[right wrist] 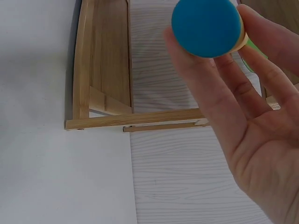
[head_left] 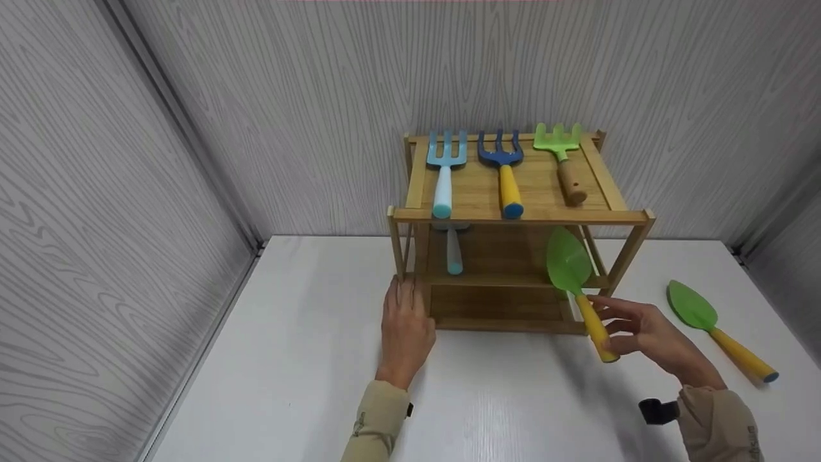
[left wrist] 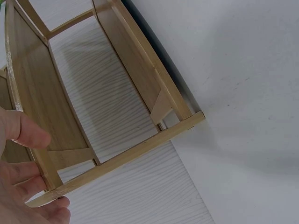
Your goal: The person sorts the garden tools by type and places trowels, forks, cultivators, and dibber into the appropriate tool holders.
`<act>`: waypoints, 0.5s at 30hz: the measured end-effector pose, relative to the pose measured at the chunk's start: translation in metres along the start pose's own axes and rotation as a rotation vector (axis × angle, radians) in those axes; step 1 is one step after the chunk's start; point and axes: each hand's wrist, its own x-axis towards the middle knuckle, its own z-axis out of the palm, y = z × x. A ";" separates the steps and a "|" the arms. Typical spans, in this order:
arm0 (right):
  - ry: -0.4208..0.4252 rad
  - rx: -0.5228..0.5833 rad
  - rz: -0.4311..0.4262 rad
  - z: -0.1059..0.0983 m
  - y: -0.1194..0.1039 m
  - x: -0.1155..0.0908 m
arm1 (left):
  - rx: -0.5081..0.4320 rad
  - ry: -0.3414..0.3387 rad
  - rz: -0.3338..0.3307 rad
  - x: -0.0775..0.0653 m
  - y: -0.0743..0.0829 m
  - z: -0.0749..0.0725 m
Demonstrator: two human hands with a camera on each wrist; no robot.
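Note:
My right hand [head_left: 648, 333] pinches the yellow handle of a green-bladed trowel [head_left: 568, 260], blade pointing up and away, in front of the right side of the wooden rack's [head_left: 519, 216] middle shelf. Its blue handle end [right wrist: 205, 28] faces the right wrist camera. At the rack's front left post, my left hand [head_left: 407, 327] holds the frame; the left wrist view shows the thumb [left wrist: 32, 133] on the inner side and fingers around the post. A second green trowel [head_left: 744, 353] with a yellow handle lies on the table, right of my right hand.
Across the top shelf lie a light blue hand fork [head_left: 444, 183], a dark blue fork with yellow handle [head_left: 510, 186] and a green fork with wooden handle [head_left: 571, 179]. A pale blue-handled tool [head_left: 454, 253] rests on the middle shelf, its head partly hidden. Grey wood-grain walls surround the white table [head_left: 288, 359].

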 end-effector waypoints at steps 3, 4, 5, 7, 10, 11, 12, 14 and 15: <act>0.004 -0.011 -0.007 0.002 -0.002 0.002 | -0.009 -0.003 -0.003 0.000 0.000 0.000; 0.003 -0.012 -0.009 0.002 -0.002 0.003 | -0.009 -0.003 -0.004 0.000 -0.001 0.000; 0.003 -0.010 -0.009 0.003 -0.003 0.004 | -0.010 -0.005 -0.005 0.000 -0.001 0.000; 0.005 -0.010 -0.019 0.004 -0.003 0.005 | -0.010 -0.004 -0.005 0.000 -0.001 0.000; 0.008 0.013 -0.020 0.005 -0.005 0.006 | -0.007 -0.012 -0.009 0.000 -0.001 0.000; 0.007 0.023 -0.025 0.006 -0.005 0.006 | -0.007 -0.018 -0.013 0.000 -0.001 0.000; 0.006 0.031 -0.031 0.006 -0.005 0.006 | -0.006 -0.021 -0.015 0.001 0.000 0.000; 0.005 0.050 -0.028 0.008 -0.005 0.006 | -0.004 -0.032 -0.021 0.001 0.000 -0.001; 0.004 0.054 -0.034 0.008 -0.005 0.006 | -0.005 -0.033 -0.023 0.001 0.001 -0.002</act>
